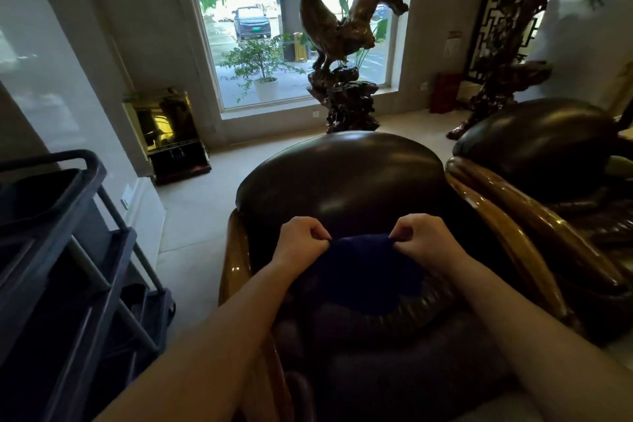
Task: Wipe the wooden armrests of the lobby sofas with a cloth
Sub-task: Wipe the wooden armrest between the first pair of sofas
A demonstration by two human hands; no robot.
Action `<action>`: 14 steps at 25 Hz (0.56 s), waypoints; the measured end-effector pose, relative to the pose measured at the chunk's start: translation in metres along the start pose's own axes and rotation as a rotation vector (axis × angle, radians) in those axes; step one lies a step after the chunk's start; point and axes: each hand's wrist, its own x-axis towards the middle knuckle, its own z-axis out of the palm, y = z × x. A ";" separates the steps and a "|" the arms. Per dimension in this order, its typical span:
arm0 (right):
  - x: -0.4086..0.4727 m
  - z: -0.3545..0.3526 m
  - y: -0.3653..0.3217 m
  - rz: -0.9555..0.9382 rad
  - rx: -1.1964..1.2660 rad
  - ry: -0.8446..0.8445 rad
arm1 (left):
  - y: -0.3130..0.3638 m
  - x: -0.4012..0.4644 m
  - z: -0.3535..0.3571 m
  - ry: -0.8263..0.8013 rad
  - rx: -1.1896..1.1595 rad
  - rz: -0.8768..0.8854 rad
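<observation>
A dark blue cloth [363,271] hangs stretched between both hands over a dark leather sofa [342,178]. My left hand [301,240] pinches its upper left corner and my right hand [424,238] pinches its upper right corner. Glossy wooden armrest trim [236,257] curves down the sofa's left side, just left of my left forearm. A second sofa's wooden armrest [507,212] runs diagonally at the right, apart from my right hand. The lower edge of the cloth blends into the dark upholstery.
A dark cleaning cart [61,250] stands close on the left. A carved rooster statue [342,44] on a root pedestal stands before the window. A gold-fronted box [168,134] sits by the wall. Pale floor [198,212] lies between cart and sofa.
</observation>
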 end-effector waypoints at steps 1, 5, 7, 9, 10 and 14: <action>-0.009 -0.011 0.014 0.009 0.015 0.012 | 0.012 -0.002 0.014 -0.009 0.011 -0.005; -0.043 -0.054 0.083 0.038 0.004 -0.006 | 0.067 -0.004 0.085 -0.032 0.015 -0.022; -0.059 -0.079 0.126 0.056 0.017 -0.027 | 0.096 -0.004 0.126 -0.023 -0.002 -0.034; -0.074 -0.105 0.171 0.073 0.020 -0.033 | 0.126 -0.004 0.170 -0.033 0.003 -0.040; -0.079 -0.116 0.193 0.080 0.012 -0.031 | 0.139 -0.005 0.190 -0.039 0.003 -0.044; -0.094 -0.150 0.264 0.120 0.021 -0.038 | 0.178 -0.003 0.261 -0.082 -0.037 -0.072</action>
